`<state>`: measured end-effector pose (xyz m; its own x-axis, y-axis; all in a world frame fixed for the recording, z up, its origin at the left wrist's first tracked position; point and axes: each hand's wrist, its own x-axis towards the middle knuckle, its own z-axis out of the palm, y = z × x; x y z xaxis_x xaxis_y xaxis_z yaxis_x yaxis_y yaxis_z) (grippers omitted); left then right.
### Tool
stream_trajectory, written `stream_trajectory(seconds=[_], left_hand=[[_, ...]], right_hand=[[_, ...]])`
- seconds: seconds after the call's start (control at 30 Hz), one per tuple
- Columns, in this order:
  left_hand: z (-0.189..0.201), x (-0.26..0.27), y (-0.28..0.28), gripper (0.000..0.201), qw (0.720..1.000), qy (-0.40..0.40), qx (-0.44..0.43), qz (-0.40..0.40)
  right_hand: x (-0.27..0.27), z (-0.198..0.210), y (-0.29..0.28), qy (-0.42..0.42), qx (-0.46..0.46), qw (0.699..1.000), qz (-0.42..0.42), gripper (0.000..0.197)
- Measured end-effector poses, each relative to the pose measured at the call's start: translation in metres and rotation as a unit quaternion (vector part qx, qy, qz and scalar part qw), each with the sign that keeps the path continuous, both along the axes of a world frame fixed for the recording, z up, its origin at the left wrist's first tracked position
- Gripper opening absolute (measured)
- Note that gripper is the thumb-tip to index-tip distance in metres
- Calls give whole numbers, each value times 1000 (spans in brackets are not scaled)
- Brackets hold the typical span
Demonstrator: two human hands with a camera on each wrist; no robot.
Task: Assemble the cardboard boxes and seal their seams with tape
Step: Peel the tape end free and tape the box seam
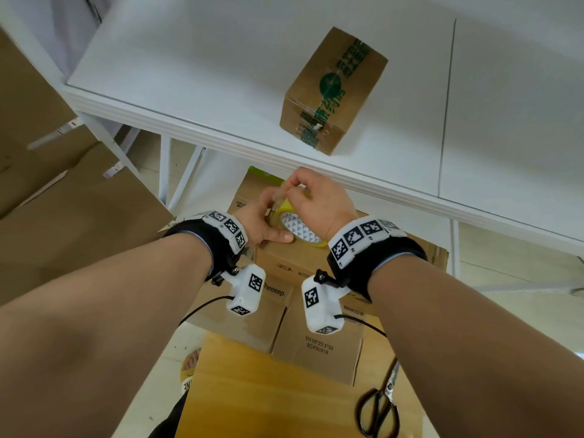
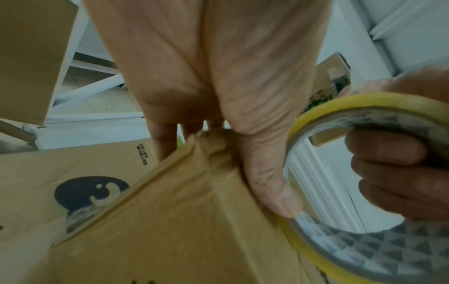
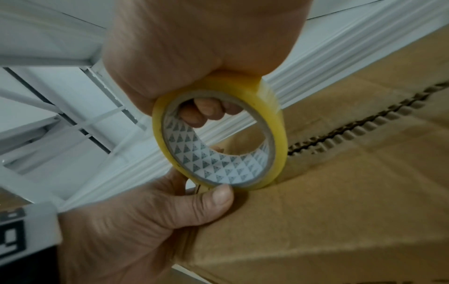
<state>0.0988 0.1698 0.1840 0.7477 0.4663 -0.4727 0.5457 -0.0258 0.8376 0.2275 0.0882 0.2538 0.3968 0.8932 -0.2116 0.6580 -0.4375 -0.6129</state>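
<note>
Yellow tape roll (image 3: 219, 138) hooked by right hand (image 1: 319, 197) fingers (image 3: 206, 113) through its core; left hand (image 1: 257, 222) clamped on cardboard box (image 3: 340, 211) edge, thumb under the roll.

The tape roll (image 3: 277, 123) is showing yellow, its core (image 3: 206, 165) wearing grey triangles on white; at twelve o'clock, green print is crossing the brown box (image 1: 331, 90).

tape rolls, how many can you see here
1. The yellow tape roll is gripped by the right hand against the edge of the cardboard box, with the left hand's thumb beside it. Others may be hidden.
</note>
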Motion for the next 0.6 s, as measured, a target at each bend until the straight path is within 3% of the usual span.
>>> stream_trajectory(seconds=[0.17, 0.3, 0.47, 0.6], left_hand=[[16, -5, 18, 68, 995, -31, -95, 31], [38, -16, 23, 37, 974, -84, -206, 41], [43, -17, 27, 22, 978, -42, -182, 96], [45, -11, 25, 13, 978, -68, -152, 127]], right_hand=[[-2, 3, 3, -34, -11, 999, 23, 15], [-3, 5, 4, -48, -17, 998, 25, 16], [-7, 6, 5, -55, -23, 998, 35, 18], [-6, 6, 5, -56, -34, 997, 29, 19]])
